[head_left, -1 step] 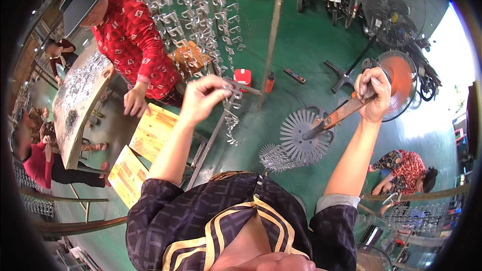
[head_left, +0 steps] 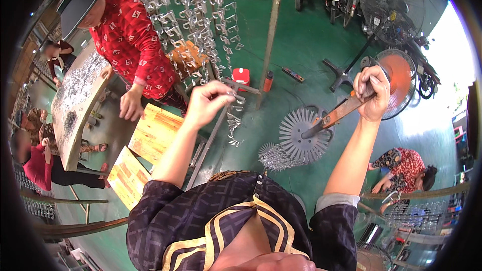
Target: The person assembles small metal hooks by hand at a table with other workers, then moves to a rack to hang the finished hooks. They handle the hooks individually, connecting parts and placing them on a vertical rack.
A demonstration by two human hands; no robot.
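My left hand (head_left: 207,104) is closed, thumb and fingertips pinching a small silver metal hook (head_left: 240,99). Below it dangles a short string of similar metal pieces (head_left: 233,129); whether it is joined to the pinched hook I cannot tell. On the right, my right hand (head_left: 372,94) is wrapped round the upper end of a worn orange-brown lever (head_left: 337,115). The lever's dark lower end reaches down over a grey, slotted round disc (head_left: 299,143). Thin metal pieces (head_left: 276,158) lie bunched at the disc's near left side.
Chains of metal hooks (head_left: 188,15) hang beyond my left hand, near a post (head_left: 272,35). A co-worker in red (head_left: 133,40) stands left by a table (head_left: 63,120) strewn with metal parts. Wooden boards (head_left: 155,133), fans (head_left: 399,83) and a crouching person (head_left: 409,170) surround me.
My left hand has shifted slightly right and down with the hook. The co-worker's hand at left has moved a little left. My right hand stays on the lever.
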